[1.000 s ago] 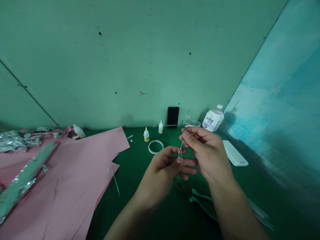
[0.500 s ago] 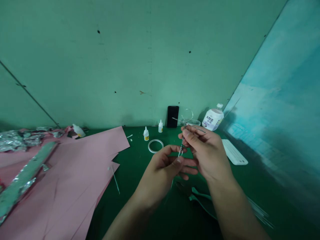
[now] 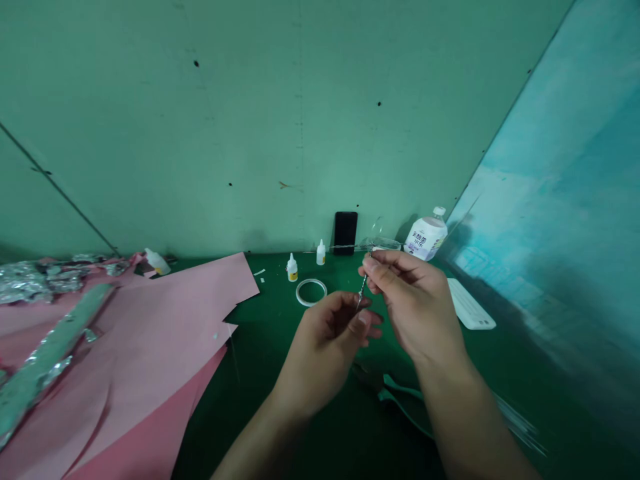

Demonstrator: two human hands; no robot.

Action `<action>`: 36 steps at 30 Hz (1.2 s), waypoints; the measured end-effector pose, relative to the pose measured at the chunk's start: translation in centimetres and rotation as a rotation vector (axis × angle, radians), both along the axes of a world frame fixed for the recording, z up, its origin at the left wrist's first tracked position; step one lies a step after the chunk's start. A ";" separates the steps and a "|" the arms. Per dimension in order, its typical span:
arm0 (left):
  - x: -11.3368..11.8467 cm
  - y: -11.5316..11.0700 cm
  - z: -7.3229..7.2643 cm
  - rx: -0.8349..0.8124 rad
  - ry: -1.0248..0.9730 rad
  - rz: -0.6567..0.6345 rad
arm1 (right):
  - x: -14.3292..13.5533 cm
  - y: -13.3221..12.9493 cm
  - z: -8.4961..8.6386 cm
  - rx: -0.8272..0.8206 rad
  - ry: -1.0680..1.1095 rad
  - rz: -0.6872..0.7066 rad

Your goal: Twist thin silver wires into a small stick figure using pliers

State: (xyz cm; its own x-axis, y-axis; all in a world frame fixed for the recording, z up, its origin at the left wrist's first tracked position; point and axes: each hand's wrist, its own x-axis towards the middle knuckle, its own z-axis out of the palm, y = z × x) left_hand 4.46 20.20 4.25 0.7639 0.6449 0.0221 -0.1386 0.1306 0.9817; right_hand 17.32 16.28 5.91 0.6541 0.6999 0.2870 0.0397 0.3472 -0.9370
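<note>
A thin twisted silvery wire (image 3: 364,283) runs between my two hands, in front of the green table's middle. My right hand (image 3: 417,300) pinches its upper part between thumb and fingertips. Around its lower end the thumb and fingers of my left hand (image 3: 323,350) are closed. Thin wire strands (image 3: 353,247) stick out sideways above my right fingertips, and a faint loop rises there. Pliers with green handles (image 3: 400,395) lie below my hands, partly behind my right forearm.
Two small dropper bottles (image 3: 293,268) and a white ring (image 3: 311,292) stand left of my hands. Behind are a black phone (image 3: 345,233) and a labelled bottle (image 3: 427,236). Pink sheets (image 3: 165,333) cover the left. A white case (image 3: 471,305) and thin rods (image 3: 520,423) lie right.
The wire has turned, so its side strands now reach out level to the left. My left fingers have curled in closer. The pink sheets' lower edge has shifted and the thin stick there has moved.
</note>
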 end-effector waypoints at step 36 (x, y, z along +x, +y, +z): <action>-0.1 0.3 0.4 -0.046 -0.010 -0.084 | 0.2 -0.2 0.0 -0.056 -0.090 0.068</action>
State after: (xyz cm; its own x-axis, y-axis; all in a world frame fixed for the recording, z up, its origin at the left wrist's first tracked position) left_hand 4.37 20.51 4.68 0.8152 0.5792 0.0019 -0.1353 0.1872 0.9730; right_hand 17.53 16.11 5.93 0.5779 0.7582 0.3018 0.1029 0.2991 -0.9486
